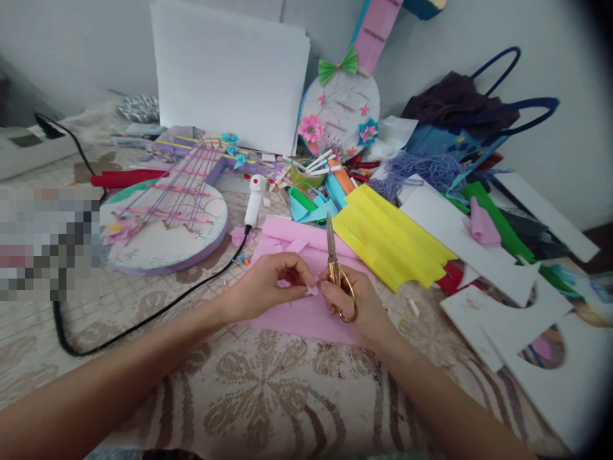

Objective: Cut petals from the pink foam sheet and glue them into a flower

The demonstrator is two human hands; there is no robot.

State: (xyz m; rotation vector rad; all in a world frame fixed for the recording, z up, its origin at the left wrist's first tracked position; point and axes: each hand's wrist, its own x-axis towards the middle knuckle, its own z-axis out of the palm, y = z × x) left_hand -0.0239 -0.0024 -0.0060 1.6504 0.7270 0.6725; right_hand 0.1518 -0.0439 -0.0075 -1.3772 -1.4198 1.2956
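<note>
My left hand (268, 284) is closed in a pinch on a small pink paper piece (312, 290), just above a pink paper sheet (306, 313) lying on the patterned cloth. Beside it, touching the same piece, my right hand (357, 306) grips gold-handled scissors (335, 268) with the blades pointing up and away from me. A folded yellow paper (390, 239) lies just right of the scissors.
A white glue gun (253, 199) with a black cord (143, 319) lies left of the pink sheet. A round decorated guitar-shaped board (165, 220) sits further left. White cut foam boards (517, 319), green paper, a blue bag (460, 140) and markers crowd the right and back.
</note>
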